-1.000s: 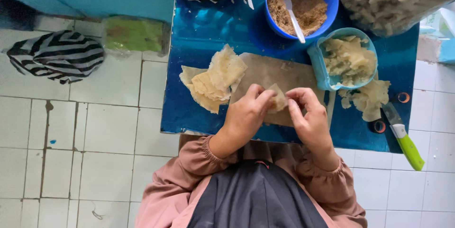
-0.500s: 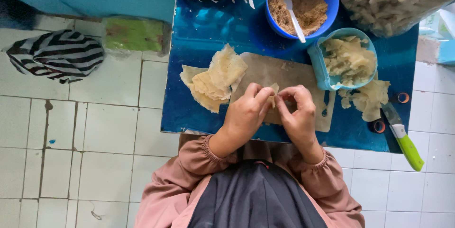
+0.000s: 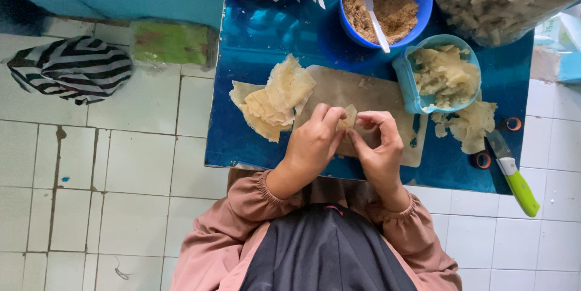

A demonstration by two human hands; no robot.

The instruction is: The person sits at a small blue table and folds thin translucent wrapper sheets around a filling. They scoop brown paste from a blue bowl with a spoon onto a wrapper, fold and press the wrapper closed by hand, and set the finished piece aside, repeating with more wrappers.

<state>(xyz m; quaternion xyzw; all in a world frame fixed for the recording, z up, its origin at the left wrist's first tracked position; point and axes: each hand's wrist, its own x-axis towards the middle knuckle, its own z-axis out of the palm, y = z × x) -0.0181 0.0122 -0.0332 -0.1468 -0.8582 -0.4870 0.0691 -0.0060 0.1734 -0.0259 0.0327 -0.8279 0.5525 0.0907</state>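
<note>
Both hands pinch pale wrapper (image 3: 348,118) between fingertips: left hand (image 3: 315,146), right hand (image 3: 378,149), above cutting board (image 3: 363,94).

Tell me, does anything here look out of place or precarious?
The green-handled knife lies at the blue table's right edge, handle hanging past it over the floor. Torn wrapper scraps lie loose beside the light blue tub.

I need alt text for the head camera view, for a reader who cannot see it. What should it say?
Seen from above, a person's left hand and right hand pinch a small pale wrapper over a board on a blue table. Beside it lie a stack of wrappers, a blue bowl of brown filling with a spoon, a small tub and a green-handled knife.
</note>
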